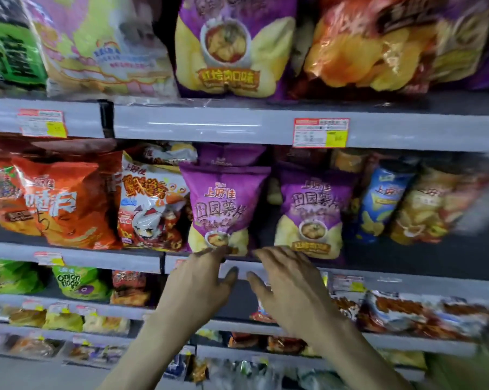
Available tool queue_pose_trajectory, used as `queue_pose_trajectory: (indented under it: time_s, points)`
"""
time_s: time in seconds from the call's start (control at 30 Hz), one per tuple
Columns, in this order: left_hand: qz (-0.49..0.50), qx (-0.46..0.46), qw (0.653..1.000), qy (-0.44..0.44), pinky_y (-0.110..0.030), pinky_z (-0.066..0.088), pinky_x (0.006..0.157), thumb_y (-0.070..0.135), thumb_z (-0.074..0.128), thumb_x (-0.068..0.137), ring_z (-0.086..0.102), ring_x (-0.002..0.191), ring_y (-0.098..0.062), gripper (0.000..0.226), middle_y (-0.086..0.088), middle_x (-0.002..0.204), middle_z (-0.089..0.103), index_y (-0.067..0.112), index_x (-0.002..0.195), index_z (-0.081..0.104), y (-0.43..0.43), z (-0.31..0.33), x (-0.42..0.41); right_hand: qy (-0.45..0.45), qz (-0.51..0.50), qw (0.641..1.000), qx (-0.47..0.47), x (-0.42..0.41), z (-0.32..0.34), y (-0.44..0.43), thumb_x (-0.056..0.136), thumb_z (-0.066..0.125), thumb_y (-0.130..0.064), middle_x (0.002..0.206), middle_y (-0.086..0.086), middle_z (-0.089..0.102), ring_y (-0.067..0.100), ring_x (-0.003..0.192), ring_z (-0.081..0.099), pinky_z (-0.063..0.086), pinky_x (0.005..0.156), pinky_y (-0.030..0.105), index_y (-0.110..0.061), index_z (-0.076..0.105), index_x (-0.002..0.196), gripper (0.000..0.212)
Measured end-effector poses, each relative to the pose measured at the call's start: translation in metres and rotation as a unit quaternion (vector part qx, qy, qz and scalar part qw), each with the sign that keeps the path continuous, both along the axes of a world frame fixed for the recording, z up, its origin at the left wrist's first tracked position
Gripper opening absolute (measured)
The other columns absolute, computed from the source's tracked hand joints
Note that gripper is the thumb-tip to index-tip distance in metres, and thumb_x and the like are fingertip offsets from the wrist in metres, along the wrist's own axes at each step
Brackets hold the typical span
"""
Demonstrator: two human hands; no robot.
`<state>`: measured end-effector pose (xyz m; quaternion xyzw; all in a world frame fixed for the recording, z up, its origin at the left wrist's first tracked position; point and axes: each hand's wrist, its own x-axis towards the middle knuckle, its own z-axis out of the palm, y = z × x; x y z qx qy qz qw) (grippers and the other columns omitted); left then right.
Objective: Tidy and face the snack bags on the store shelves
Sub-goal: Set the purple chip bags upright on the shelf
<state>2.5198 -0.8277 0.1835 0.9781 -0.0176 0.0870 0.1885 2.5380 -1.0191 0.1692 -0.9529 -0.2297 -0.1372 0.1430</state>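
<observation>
Head view: left hand [201, 280], fingers straight, tips touching the bottom edge of a purple bag [220, 204] standing just above it. Right hand [288, 288], fingers spread, holding nothing; second purple bag [308, 209] upright just above it. Shelf lip [111, 260] behind both hands' fingers.

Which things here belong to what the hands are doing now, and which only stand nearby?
In the job: left hand, its fingers touching the left purple chip bag; right hand, open below the right purple chip bag.

Only nearby: orange bag; blue chip tube; onion rings bag; price label.
</observation>
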Motion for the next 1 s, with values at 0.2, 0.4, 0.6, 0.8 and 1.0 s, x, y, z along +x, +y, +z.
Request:
queue_pose_trajectory:
  time_s: [0.2, 0.4, 0.6, 0.8, 1.0]
  points:
    - [-0.035, -0.004, 0.999, 0.002, -0.043, 0.058, 0.08, 0.043, 0.066, 0.093, 0.067, 0.108, -0.033, 0.04, -0.004, 0.112, 0.073, 0.026, 0.13, 0.063, -0.072, -0.002, 0.032, -0.02, -0.08, 0.997, 0.011, 0.017, -0.003, -0.082, 0.096, 0.043, -0.052, 0.123, -0.004, 0.069, 0.022, 0.115, 0.063, 0.055, 0.093, 0.04, -0.022, 0.066, 0.131, 0.051]
    - [-0.009, -0.106, 0.993, 0.043, -0.045, 0.051, 0.091, 0.05, 0.068, 0.095, 0.06, 0.12, -0.041, 0.081, -0.016, 0.134, 0.057, 0.011, 0.157, 0.035, -0.108, -0.012, 0.085, 0.001, -0.138, 0.982, 0.126, 0.041, -0.001, -0.119, 0.1, 0.054, -0.05, 0.142, -0.004, 0.053, 0.022, 0.13, 0.05, 0.049, 0.102, 0.04, -0.024, 0.044, 0.148, 0.055]
    - [0.042, -0.265, 0.955, 0.129, -0.038, 0.045, 0.108, 0.062, 0.066, 0.093, 0.057, 0.131, -0.038, 0.087, -0.013, 0.145, 0.059, 0.01, 0.155, 0.035, -0.128, -0.021, 0.125, 0.213, -0.162, 0.903, 0.336, 0.084, -0.016, -0.123, 0.082, 0.069, -0.066, 0.147, -0.004, 0.053, 0.023, 0.135, 0.051, 0.045, 0.109, 0.044, -0.027, 0.03, 0.156, 0.092]
    - [0.038, -0.378, 0.921, 0.089, -0.038, 0.056, 0.095, 0.045, 0.072, 0.096, 0.069, 0.106, -0.019, 0.062, 0.002, 0.121, 0.071, 0.023, 0.148, 0.048, -0.134, -0.025, 0.111, 0.24, -0.091, 0.84, 0.479, 0.088, -0.029, -0.126, 0.079, 0.086, -0.043, 0.124, -0.017, 0.07, 0.006, 0.113, 0.068, 0.054, 0.103, 0.038, -0.039, 0.043, 0.147, 0.081]
    - [-0.049, -0.399, 0.915, -0.018, -0.025, 0.059, 0.084, 0.048, 0.077, 0.088, 0.07, 0.103, 0.002, 0.07, 0.015, 0.121, 0.072, 0.034, 0.149, 0.045, -0.143, -0.034, 0.052, 0.166, -0.052, 0.808, 0.564, 0.036, -0.038, -0.139, 0.086, 0.084, -0.01, 0.138, -0.015, 0.066, 0.006, 0.129, 0.062, 0.052, 0.109, 0.038, -0.039, 0.042, 0.147, 0.08]
